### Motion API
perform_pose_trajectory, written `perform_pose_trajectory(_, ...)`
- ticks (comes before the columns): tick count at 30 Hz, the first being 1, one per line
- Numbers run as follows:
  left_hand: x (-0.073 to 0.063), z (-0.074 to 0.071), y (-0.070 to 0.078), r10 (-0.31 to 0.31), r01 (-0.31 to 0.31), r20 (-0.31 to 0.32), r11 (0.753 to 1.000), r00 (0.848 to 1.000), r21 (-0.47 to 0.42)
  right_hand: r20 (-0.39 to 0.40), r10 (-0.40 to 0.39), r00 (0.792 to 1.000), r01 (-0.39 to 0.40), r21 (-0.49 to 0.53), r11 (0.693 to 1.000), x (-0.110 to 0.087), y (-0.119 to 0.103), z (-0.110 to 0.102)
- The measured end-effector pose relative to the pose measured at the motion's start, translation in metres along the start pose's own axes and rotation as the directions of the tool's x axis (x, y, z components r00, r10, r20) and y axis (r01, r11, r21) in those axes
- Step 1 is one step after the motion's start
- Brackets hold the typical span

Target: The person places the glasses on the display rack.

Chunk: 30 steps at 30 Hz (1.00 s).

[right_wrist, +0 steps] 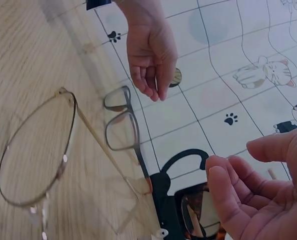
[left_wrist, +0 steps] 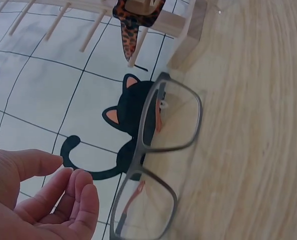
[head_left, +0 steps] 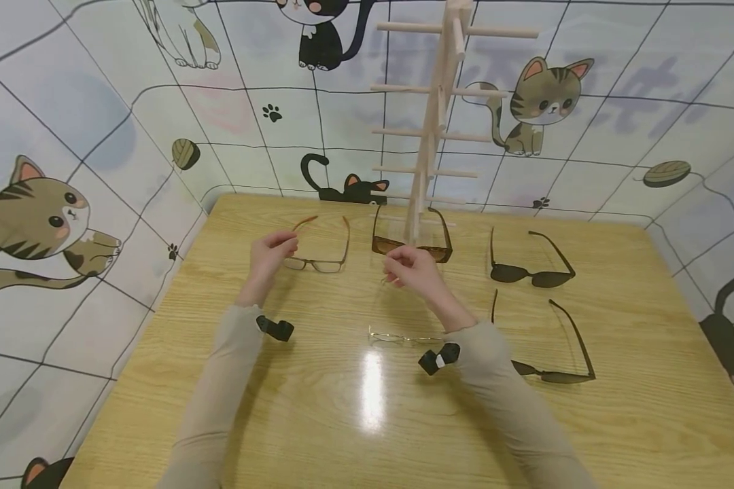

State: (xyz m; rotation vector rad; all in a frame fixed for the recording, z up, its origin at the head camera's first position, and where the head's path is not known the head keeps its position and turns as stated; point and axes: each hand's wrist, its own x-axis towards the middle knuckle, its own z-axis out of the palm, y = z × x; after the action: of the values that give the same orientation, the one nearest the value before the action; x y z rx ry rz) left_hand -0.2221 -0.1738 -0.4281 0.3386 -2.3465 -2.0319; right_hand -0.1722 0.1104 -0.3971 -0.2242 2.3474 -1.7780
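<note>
My left hand (head_left: 268,257) hovers beside the left lens of the grey-framed glasses (head_left: 327,267), which stand with their brown-tipped temples spread. In the left wrist view its thumb and loosely curled fingers hold nothing, apart from the frame. Just in front of the tortoiseshell sunglasses (head_left: 438,254), my right hand (head_left: 417,273) hangs with relaxed, bent fingers. The right wrist view shows a gap between that thumb and the fingers, with nothing held. Nearer to me lie thin gold-rimmed glasses (head_left: 389,337); my right hand and forearm hide part of them in the head view.
A wooden display stand (head_left: 431,129) with several pegs rises at the back, its foot by the tortoiseshell sunglasses. Black sunglasses (head_left: 509,274) sit on the right of the table (head_left: 318,407), with a second dark pair (head_left: 563,377) nearer, partly behind my right sleeve.
</note>
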Motion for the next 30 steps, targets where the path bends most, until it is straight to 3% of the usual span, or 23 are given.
perform_pose_trajectory(7,0.001,-0.015,-0.011,0.021,-0.021,-0.033,1.000,0.999,-0.011,0.091,0.010,0.996,-0.009,-0.010,1.000,0.011,0.005,0.018)
perform_pose_trajectory(13,0.003,-0.024,-0.017,-0.010,0.008,-0.088,1.000,0.996,-0.020,0.141,-0.004,0.990,0.012,-0.062,0.998,0.021,0.005,0.034)
perform_pose_trajectory(20,0.012,-0.031,-0.026,-0.106,0.110,-0.154,0.994,0.982,0.016,0.107,0.028,0.994,-0.005,-0.202,0.979,0.035,0.011,0.052)
perform_pose_trajectory(25,0.015,-0.035,-0.030,-0.163,0.169,-0.148,0.985,0.975,0.030,0.069,0.065,0.995,-0.046,-0.251,0.967,0.041,0.014,0.060)
perform_pose_trajectory(30,0.017,-0.037,-0.032,-0.171,0.175,-0.129,0.984,0.977,0.023,0.038,0.088,0.995,-0.074,-0.278,0.958,0.047,0.016,0.066)
